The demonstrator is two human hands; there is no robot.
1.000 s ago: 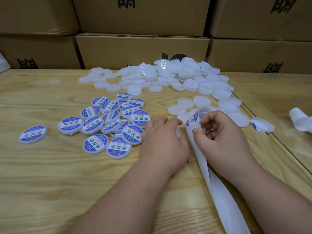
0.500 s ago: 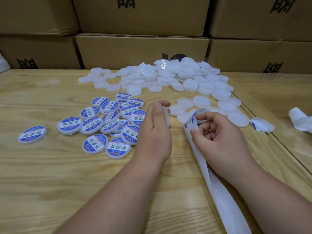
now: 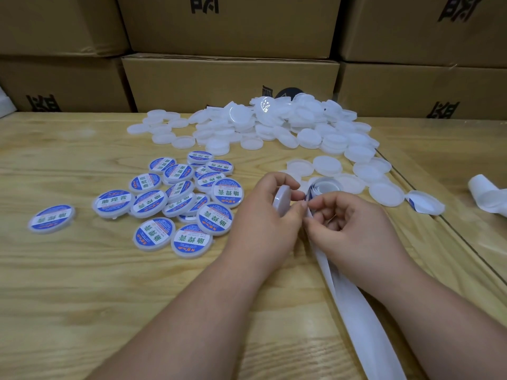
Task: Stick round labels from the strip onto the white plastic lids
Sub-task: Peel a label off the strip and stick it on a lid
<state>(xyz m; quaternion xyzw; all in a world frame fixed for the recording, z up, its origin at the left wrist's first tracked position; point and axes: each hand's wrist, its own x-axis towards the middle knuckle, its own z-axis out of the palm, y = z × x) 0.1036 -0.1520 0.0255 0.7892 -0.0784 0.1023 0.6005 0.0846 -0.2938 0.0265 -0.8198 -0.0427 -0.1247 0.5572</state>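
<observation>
Holding blank lid [image 3: 282, 201] on edge, face toward right — left hand [image 3: 267, 215] gripping it. Right hand [image 3: 354, 229] pinching label strip [image 3: 356, 305] — long axis running from hands toward viewer across table [image 3: 82, 283].

Even, soft overhead light, faint shadows, wide-angle bowing at edges, slight blur throughout.
</observation>
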